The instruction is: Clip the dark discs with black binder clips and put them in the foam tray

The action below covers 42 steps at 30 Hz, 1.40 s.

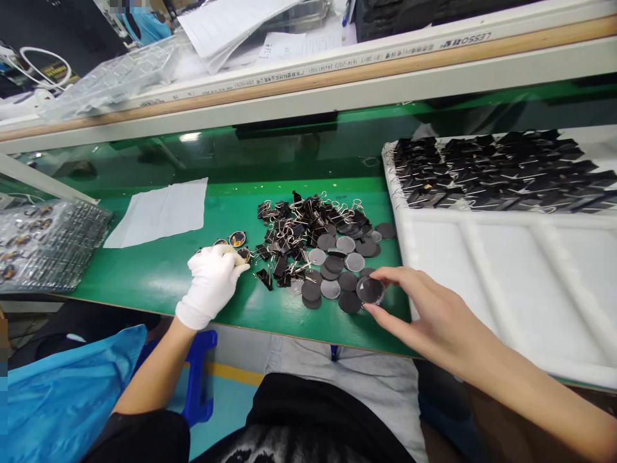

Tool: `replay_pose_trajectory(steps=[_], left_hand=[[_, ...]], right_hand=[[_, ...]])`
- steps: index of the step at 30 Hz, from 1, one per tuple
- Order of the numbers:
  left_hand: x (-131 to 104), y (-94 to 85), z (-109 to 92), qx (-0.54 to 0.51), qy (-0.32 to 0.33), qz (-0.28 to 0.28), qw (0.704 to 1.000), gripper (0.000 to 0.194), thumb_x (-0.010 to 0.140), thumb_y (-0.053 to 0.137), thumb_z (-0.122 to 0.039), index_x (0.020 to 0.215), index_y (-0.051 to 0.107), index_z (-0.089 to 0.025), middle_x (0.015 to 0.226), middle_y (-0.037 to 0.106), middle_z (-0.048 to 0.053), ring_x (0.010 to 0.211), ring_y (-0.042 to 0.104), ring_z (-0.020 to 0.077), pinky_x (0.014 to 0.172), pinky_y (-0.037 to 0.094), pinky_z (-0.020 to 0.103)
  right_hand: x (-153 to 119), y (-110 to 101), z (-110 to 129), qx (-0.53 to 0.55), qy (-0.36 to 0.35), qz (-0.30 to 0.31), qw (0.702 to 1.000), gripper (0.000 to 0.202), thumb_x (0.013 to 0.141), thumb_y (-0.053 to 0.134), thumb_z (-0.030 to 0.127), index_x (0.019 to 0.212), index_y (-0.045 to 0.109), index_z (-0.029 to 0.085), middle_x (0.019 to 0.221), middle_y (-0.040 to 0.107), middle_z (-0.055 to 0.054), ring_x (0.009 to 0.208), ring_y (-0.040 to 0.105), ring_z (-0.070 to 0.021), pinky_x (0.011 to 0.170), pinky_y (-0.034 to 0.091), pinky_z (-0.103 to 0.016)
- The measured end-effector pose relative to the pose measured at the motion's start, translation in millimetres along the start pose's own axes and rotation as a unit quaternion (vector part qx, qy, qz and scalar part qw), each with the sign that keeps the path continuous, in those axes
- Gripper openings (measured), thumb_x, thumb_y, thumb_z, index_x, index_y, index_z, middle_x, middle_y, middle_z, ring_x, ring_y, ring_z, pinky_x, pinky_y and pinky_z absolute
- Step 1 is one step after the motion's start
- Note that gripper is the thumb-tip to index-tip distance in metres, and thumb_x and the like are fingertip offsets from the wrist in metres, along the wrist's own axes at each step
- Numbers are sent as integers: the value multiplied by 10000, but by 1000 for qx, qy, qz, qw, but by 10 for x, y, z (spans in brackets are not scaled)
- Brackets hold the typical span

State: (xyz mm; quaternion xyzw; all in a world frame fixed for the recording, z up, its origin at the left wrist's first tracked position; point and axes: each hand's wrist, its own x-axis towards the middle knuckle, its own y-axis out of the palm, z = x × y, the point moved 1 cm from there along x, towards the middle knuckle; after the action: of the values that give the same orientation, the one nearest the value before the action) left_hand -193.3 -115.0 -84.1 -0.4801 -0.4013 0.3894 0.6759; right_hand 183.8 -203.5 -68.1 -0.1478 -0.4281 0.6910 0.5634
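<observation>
My left hand (212, 280), in a white glove, has its fingers closed at a small round part (244, 254) on the green table. Another round part (237, 239) with a gold-coloured piece inside lies just beyond the fingertips. My bare right hand (414, 302) pinches a clear-rimmed round disc (370, 290) by its edges, between thumb and fingers. Dark and translucent discs (330, 289) are spread to the left of that hand. Behind and left of them is a heap of black binder clips (289, 235) with silver wire handles.
A white foam tray (448, 257) at the right holds rows of black clips (482, 170). Stacked clear trays (62, 244) stand at the far left, beside a white sheet (159, 215). A shelf edge (308, 74) crosses behind the table.
</observation>
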Motion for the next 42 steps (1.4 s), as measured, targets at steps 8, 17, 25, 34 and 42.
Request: replay_pose_trajectory(steps=[8,17,25,34,42], left_hand=[[82,-548,-422,-11,60,-135,989,360,1013,566,-451,783,742,-237,973,759,64,828,652,271,693,328,390],[595,-587,-404,86,122,-14,989,357,1044,476,-332,847,713,-151,934,713,129,837,639,310,662,264,377],[495,-768,-6,132,158,-48,977,342,1019,551,-370,814,729,-161,935,736,125,769,627,280,655,253,375],[344,-816,-892,-101,299,-248,916,100,931,681,-279,843,688,-232,822,739,4,689,613,168,706,407,339],[418,-639,-1047,-403,163,-174,884,598,964,590,-592,1417,509,-210,1046,707,75,808,693,183,801,571,365]], right_hand=[[199,378,447,542,207,46,813,320,881,769,314,1188,678,311,1081,704,-30,834,732,-176,755,625,-343],[439,766,397,624,253,-70,736,260,897,772,337,1144,726,273,947,627,19,736,711,-106,728,579,-265],[434,760,473,633,249,-49,731,249,868,812,358,1073,747,233,880,735,-10,766,725,-125,736,580,-261],[485,714,535,692,233,-102,675,243,796,876,348,978,764,232,1129,787,-46,990,748,-193,888,636,-356],[329,567,350,677,253,-178,668,605,715,941,265,1258,680,313,923,801,3,836,758,-157,774,636,-276]])
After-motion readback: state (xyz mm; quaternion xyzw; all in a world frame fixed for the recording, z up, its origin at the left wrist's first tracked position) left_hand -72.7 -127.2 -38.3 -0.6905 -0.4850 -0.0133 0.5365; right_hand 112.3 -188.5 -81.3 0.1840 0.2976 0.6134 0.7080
